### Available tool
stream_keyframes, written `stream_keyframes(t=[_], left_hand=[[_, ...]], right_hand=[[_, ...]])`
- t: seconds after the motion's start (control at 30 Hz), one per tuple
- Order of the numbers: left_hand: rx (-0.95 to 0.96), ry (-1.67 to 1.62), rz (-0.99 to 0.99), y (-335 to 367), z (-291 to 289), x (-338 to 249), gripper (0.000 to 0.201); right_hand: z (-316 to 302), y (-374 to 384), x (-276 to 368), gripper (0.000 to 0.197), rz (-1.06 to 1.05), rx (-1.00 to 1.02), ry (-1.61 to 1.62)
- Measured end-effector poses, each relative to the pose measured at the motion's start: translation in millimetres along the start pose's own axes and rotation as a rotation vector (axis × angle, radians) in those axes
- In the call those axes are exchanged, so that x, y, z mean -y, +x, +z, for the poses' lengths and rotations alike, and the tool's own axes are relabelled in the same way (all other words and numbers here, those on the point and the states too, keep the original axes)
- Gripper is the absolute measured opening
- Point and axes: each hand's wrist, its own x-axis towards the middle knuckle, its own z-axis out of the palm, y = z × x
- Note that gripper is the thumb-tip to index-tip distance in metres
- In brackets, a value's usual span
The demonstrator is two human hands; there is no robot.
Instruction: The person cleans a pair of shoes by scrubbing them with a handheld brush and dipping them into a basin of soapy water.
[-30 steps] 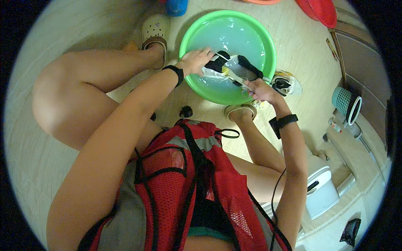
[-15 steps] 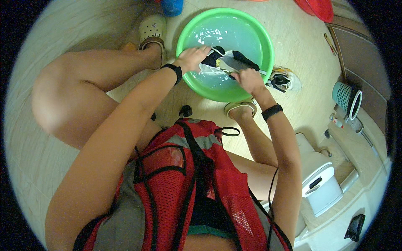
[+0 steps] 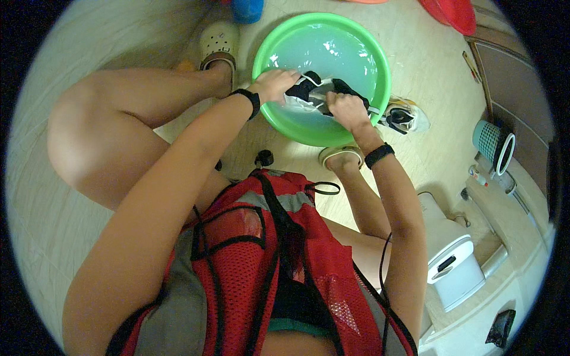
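Note:
A black-and-white shoe (image 3: 301, 92) lies tilted over the water in a round green basin (image 3: 385, 71). My left hand (image 3: 276, 86) is closed on the shoe's left end, at the near-left rim. Across the shoe's opening, my right hand (image 3: 348, 111) is balled into a fist, knuckles up. A small pale end pokes out to the right of that fist; whatever the fingers grip is hidden beneath them. The water looks cloudy and bluish. Just outside the basin on the right rests a second shoe (image 3: 409, 115), white and black.
Beige clogs (image 3: 218, 44) are on my feet, at the basin's left and near side. A blue container (image 3: 246, 9) and a red basin (image 3: 454, 15) stand at the far edge. Rightward are a teal basket (image 3: 488, 137), a white toilet (image 3: 450, 261) and a black packet (image 3: 502, 327).
My right hand has slid left and up along the shoe, toward its middle. My left hand keeps its hold. The whole view has shifted slightly.

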Motion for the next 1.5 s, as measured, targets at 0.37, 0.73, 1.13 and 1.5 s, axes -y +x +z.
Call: stream_keyframes(t=[0.37, 0.73, 1.13, 1.5], left_hand=[[0.04, -0.036, -0.055, -2, -3, -5, 0.089], [-0.112, -0.067, -0.018, -4, 2, -3, 0.089], [-0.048, -0.074, -0.035, -7, -2, -6, 0.08], [-0.05, -0.051, -0.023, -9, -3, -7, 0.076]], right_hand=[[-19, -49, -25, 0.024, 0.487, 0.169, 0.954], [-25, 19, -9, 0.031, 0.536, 0.682, 1.273], [-41, 30, -8, 0.05, 0.415, 0.674, 0.877], [-25, 29, 5, 0.058, 0.437, 0.412, 0.617]])
